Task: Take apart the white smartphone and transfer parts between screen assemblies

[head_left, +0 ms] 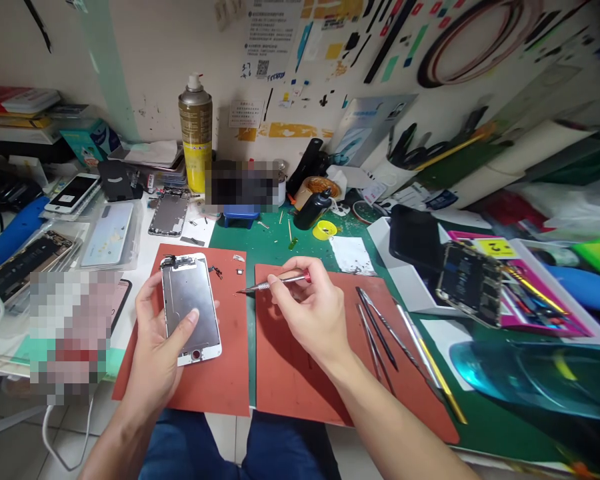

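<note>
A white-edged phone screen assembly (192, 303), its metal back facing up, rests in my left hand (164, 337), with the thumb pressed on the plate and fingers behind the left edge. At its top left is a dark flex part. My right hand (313, 310) grips a thin screwdriver (273, 283) with a red end, its tip pointing left over the red mat (230, 380). Beside the tip, on the mat, lie a small black flex cable (216, 271) and a tiny square part (239, 271). The tip seems to touch neither the screen nor these parts.
Tweezers (375, 333) and several thin tools lie on the right red mat (290, 373). A spray can (196, 133) stands at the back. Phones and parts crowd the left. At right are an opened phone (470, 283), a pink tray (575, 323) and a blue transparent object (535, 377).
</note>
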Demonstrator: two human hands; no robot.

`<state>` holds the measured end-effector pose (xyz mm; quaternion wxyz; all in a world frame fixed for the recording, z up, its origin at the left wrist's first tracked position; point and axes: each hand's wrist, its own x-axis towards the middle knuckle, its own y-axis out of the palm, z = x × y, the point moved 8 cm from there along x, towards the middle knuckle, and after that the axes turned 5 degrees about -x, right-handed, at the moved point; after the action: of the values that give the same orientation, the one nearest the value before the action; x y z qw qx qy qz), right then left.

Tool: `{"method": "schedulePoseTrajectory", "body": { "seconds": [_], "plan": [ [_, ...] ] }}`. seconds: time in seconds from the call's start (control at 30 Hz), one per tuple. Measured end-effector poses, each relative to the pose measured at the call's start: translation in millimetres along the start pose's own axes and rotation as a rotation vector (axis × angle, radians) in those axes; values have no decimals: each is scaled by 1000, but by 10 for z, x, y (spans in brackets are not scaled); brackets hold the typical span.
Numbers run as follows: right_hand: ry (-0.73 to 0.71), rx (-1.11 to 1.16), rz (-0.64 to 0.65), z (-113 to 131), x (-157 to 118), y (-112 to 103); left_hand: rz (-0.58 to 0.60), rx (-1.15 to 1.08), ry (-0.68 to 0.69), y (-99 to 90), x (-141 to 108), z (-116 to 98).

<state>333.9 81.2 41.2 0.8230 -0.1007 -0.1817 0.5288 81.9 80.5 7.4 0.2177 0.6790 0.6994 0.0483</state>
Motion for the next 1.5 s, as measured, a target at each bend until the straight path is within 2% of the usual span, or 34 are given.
{"method": "schedulePoseTrajectory", "body": {
  "seconds": [0.1,0.17,0.33,0.5,0.67,0.97,1.23,1.5],
  "plan": [
    [30,65,-28,10,-2,-45,8,96,-2,-70,5,69],
    [73,197,-2,2,-7,-40,23,179,-30,-99,5,132],
    [227,548,201,-22,-72,157,55,343,-12,-62,-37,102],
    [304,572,287,-23,-168,308,73,417,23,23,-82,12],
    [327,560,313,-14,-222,351,69,401,43,49,-82,-9],
    [282,537,298,-7,-232,323,55,447,45,19,-72,5],
    [127,452,220,105,-249,207,68,445,38,-13,-63,77],
    [64,410,208,152,-263,188,71,456,42,-18,-61,86]
  ]
}}
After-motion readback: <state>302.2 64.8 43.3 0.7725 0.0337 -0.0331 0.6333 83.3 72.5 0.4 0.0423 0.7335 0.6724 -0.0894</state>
